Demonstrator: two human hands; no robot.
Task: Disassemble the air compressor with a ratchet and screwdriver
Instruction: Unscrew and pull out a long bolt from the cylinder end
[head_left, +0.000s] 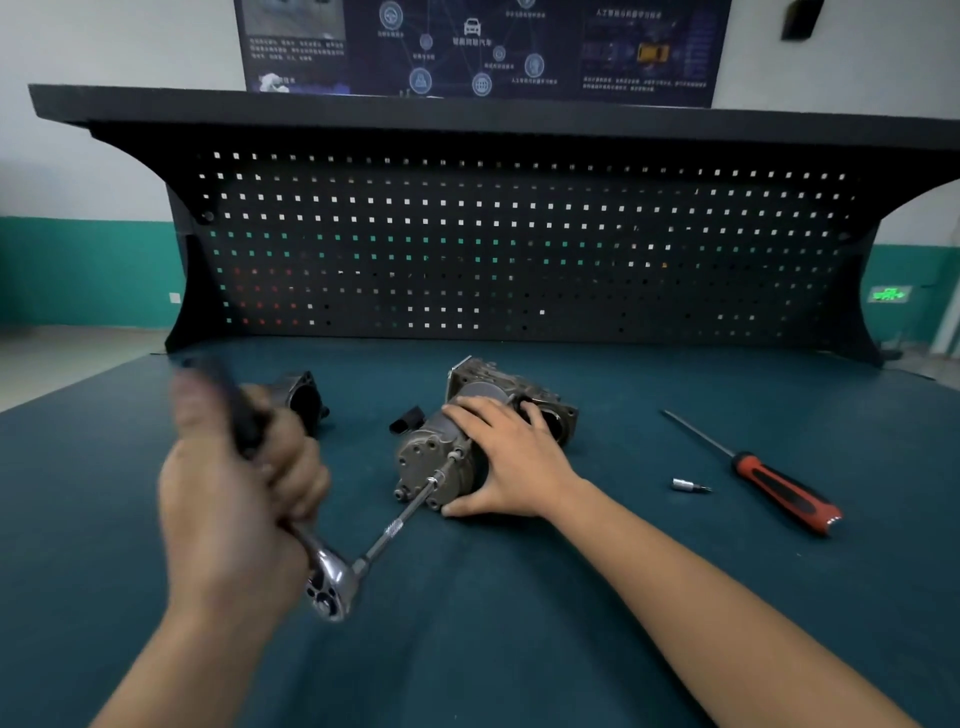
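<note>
Where the task's thing lies: the grey-brown metal air compressor (427, 462) is laid on its side near the middle of the dark teal matted surface (519, 639), round end cap turned toward the viewer.
Right hand (511, 462): laid over the compressor body, fingers spread across the top, thumb set against the near lower edge; the body is clasped and held down.
Left hand (234, 493): motion-blurred; clenched round the black handle of the chrome ratchet (332, 582).
Ratchet: head is held just above the surface, near side; a slim chrome extension bar (400, 522) is run from it up to a bolt on the end cap.
Screwdriver: the long red-and-black-handled screwdriver (779, 488) is left flat on the surface, well right of the compressor, untouched.
Bit: a small silver socket bit (688, 486) is seen between screwdriver and right wrist.
Loose parts: a dark ring-shaped metal housing (304, 397) is partly hidden behind the left hand; a small black plastic connector (410, 420) is set just beside the compressor's left.
Background: a black perforated pegboard (519, 249) is stood along the far edge.
</note>
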